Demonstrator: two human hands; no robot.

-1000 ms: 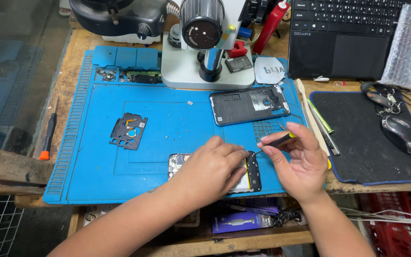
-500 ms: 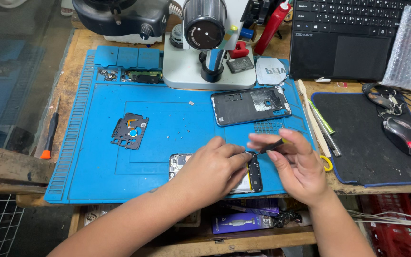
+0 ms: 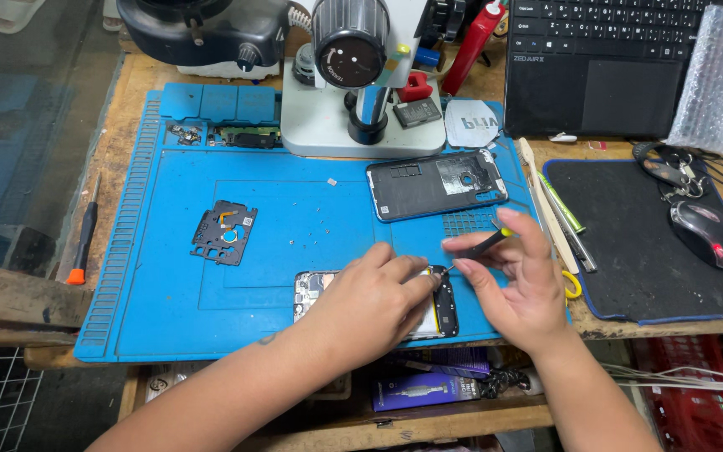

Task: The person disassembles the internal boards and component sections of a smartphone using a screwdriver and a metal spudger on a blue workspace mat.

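An opened phone [image 3: 445, 314] lies face down at the near edge of the blue work mat [image 3: 311, 218]. My left hand [image 3: 370, 305] rests on top of it and pins it down, fingers curled over its middle. My right hand [image 3: 516, 280] grips a small black screwdriver [image 3: 483, 245] with a yellow end, its tip angled down to the phone's upper right corner. Most of the phone is hidden under my left hand.
The phone's removed back frame [image 3: 437, 184] lies further back on the mat, and a black inner cover plate [image 3: 224, 232] to the left. A microscope [image 3: 361, 75] stands behind. A laptop [image 3: 604, 67], mouse [image 3: 707, 233] on a black pad, tweezers and an orange-handled screwdriver [image 3: 84, 230] surround the mat.
My right hand has turned the screwdriver from level in the air down toward the phone's corner. My left hand has stayed on the phone.
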